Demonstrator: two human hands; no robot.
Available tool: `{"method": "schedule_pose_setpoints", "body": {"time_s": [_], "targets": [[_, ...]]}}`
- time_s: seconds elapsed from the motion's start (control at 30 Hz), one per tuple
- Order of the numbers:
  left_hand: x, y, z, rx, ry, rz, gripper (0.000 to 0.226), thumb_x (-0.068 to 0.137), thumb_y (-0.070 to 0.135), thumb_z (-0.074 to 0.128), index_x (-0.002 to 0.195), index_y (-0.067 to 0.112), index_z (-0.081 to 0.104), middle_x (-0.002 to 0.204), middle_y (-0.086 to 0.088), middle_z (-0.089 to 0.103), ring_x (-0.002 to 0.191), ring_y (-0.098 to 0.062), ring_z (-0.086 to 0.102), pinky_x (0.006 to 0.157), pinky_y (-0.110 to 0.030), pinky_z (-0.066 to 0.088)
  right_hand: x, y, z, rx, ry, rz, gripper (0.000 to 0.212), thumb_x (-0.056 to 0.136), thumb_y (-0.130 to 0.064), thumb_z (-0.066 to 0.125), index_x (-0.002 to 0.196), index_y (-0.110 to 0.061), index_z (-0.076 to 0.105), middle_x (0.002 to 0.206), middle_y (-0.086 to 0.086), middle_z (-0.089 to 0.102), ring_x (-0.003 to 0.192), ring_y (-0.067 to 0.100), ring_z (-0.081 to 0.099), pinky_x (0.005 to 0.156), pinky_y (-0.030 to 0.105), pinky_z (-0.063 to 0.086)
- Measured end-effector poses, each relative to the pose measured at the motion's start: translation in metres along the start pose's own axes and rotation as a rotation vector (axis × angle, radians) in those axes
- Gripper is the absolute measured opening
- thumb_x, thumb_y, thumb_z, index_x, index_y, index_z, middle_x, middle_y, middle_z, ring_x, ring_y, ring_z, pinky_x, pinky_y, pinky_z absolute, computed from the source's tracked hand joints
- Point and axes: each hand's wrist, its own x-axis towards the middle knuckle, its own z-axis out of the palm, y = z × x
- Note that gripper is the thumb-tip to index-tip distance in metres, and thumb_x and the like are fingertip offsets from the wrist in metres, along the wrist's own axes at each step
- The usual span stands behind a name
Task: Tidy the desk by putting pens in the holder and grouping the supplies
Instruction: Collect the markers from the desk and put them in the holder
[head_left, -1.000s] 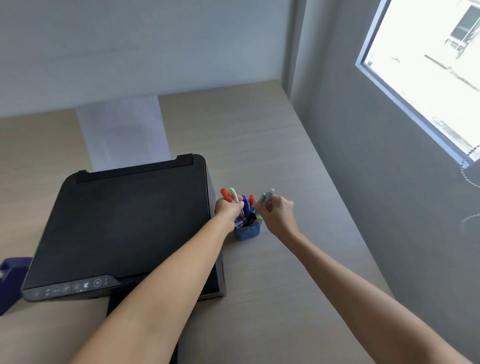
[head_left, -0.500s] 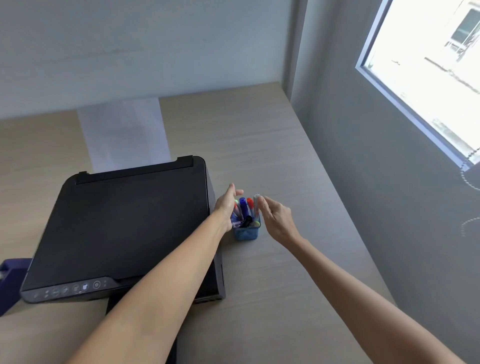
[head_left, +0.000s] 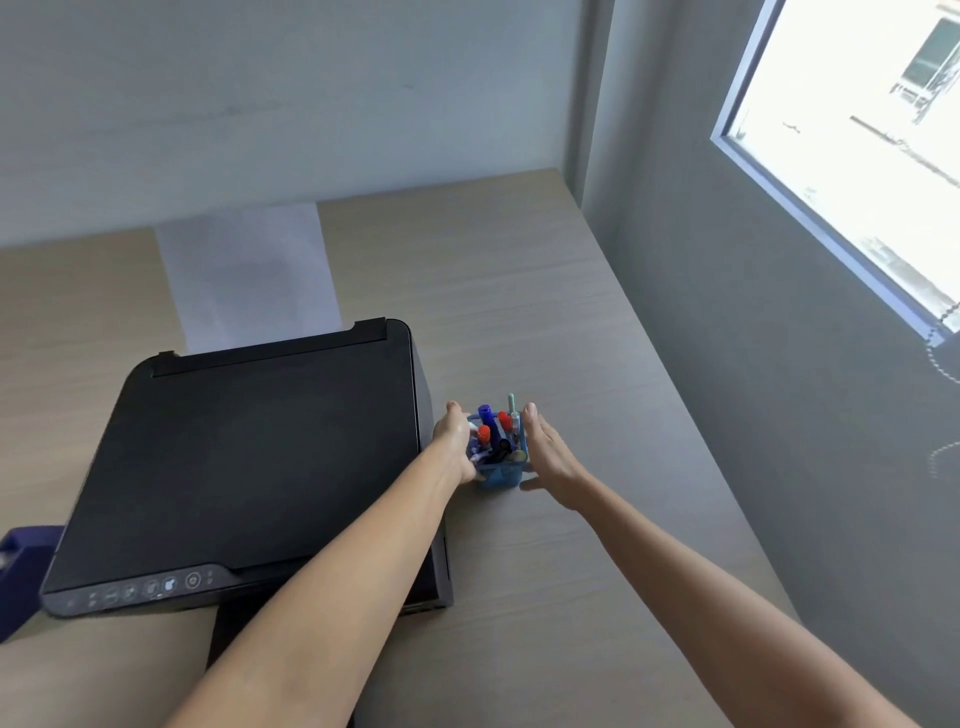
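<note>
A small blue pen holder (head_left: 500, 476) stands on the wooden desk (head_left: 519, 291) just right of the printer. Several pens and markers (head_left: 486, 417) stick up out of it, with red, blue and green caps. My left hand (head_left: 455, 441) lies against the holder's left side, squeezed between it and the printer. Against the holder's right side rests my right hand (head_left: 551, 458), fingers straight and thumb curled under the front corner. The holder sits clasped between both hands.
A black printer (head_left: 260, 457) fills the desk's left half, with a white sheet of paper (head_left: 249, 275) behind it. A dark purple object (head_left: 21, 566) pokes in at the left edge. The grey wall (head_left: 779, 389) with a window borders the desk's right side.
A second ago each hand held pens above the holder. The pens dropped in, the hands opened, and both have now lowered onto the holder's sides.
</note>
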Motion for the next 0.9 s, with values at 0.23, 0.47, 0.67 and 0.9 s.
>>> {"method": "schedule_pose_setpoints", "body": {"time_s": [0.23, 0.47, 0.67, 0.9], "targets": [[0.012, 0.010, 0.008, -0.084, 0.034, 0.050, 0.050, 0.100, 0.042, 0.021, 0.084, 0.010, 0.055, 0.081, -0.018, 0.063, 0.085, -0.033, 0.065, 0.080, -0.039, 0.053, 0.027, -0.015, -0.001, 0.109, -0.012, 0.064, 0.083, 0.083, -0.076, 0.013, 0.131, -0.023, 0.053, 0.135, 0.016, 0.055, 0.123, 0.039, 0.052, 0.102, 0.060, 0.042], [0.027, 0.028, 0.016, -0.097, 0.020, 0.062, 0.048, 0.099, 0.045, 0.023, 0.081, 0.008, 0.050, 0.087, -0.019, 0.065, 0.081, -0.032, 0.066, 0.065, -0.035, 0.052, 0.065, -0.020, -0.007, 0.108, -0.022, 0.057, 0.108, 0.057, -0.092, 0.021, 0.134, -0.021, 0.049, 0.140, 0.016, 0.051, 0.125, 0.039, 0.050, 0.102, 0.060, 0.042], [0.017, 0.035, 0.012, 0.034, 0.055, 0.059, 0.052, 0.101, 0.044, 0.022, 0.074, 0.008, 0.050, 0.078, -0.017, 0.056, 0.076, -0.030, 0.060, 0.081, -0.036, 0.057, 0.034, -0.049, -0.004, 0.040, 0.003, 0.069, 0.080, 0.087, -0.071, 0.010, 0.138, -0.020, 0.044, 0.142, 0.018, 0.047, 0.123, 0.039, 0.050, 0.095, 0.049, 0.046], [-0.040, 0.067, -0.002, 0.177, -0.004, 0.211, 0.059, 0.102, 0.043, 0.021, 0.151, 0.011, 0.030, 0.152, -0.011, 0.038, 0.139, -0.027, 0.037, 0.113, -0.039, 0.030, 0.000, -0.086, -0.002, -0.199, 0.203, -0.181, 0.069, 0.095, -0.059, 0.015, 0.144, -0.014, 0.031, 0.153, 0.011, 0.034, 0.141, 0.029, 0.030, 0.114, 0.043, 0.023]]}}
